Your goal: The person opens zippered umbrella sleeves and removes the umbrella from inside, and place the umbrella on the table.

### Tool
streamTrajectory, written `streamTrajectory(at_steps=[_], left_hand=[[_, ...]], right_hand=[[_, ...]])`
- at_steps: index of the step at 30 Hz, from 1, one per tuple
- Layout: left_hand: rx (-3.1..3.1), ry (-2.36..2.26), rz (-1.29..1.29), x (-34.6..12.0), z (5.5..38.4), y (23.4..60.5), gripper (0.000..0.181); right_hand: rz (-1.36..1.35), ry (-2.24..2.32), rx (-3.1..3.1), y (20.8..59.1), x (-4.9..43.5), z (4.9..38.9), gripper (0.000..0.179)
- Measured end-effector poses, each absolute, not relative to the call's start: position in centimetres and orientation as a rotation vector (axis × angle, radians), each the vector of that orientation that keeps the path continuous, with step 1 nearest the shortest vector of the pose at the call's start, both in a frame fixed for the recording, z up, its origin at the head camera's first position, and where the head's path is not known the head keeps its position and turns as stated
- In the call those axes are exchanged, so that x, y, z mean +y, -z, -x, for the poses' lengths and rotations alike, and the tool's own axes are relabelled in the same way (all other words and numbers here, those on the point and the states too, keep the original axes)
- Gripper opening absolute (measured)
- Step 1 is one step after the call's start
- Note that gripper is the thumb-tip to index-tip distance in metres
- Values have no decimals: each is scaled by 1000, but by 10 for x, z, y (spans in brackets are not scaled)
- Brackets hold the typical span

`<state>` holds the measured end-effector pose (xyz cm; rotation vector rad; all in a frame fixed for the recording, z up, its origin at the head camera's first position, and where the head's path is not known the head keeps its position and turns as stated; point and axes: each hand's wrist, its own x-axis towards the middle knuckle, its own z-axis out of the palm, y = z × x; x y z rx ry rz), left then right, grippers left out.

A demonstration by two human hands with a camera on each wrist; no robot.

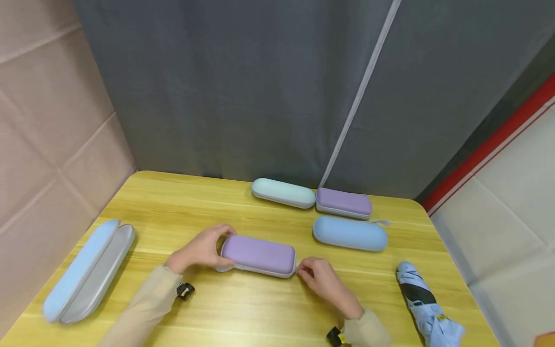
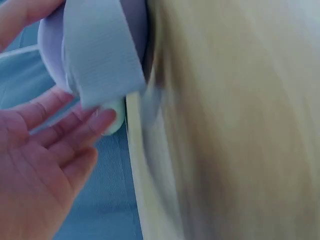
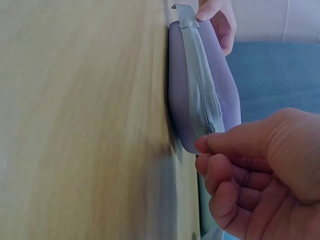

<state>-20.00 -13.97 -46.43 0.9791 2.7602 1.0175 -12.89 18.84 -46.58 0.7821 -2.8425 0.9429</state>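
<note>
A purple zip case lies closed on the wooden table, with a grey zipper band along its side. At its left end, my left hand holds it between thumb and fingers. The grey loop strap on that end faces the left wrist camera. My right hand is at the opposite end, where thumb and forefinger pinch the zipper pull at the corner. The remaining fingers of that hand are curled in.
Behind the case are a mint case, another purple case and a blue case. An open blue case with grey inside lies far left. A folded blue umbrella lies right. A dark curtain hangs along the back edge.
</note>
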Motion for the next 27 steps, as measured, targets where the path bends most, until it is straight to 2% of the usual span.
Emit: streamTrajectory(at_steps=[4, 11, 27], left_hand=[[2686, -1086, -1028, -143, 202, 464, 63], [2603, -1196, -1085, -141, 204, 472, 54], [2635, -1262, -1015, -135, 199, 473, 51]], right_hand=[[-787, -950, -2856, 465, 189, 130, 7], [-787, -945, -2855, 466, 191, 132, 9], [-908, -981, -2809, 463, 191, 130, 9]])
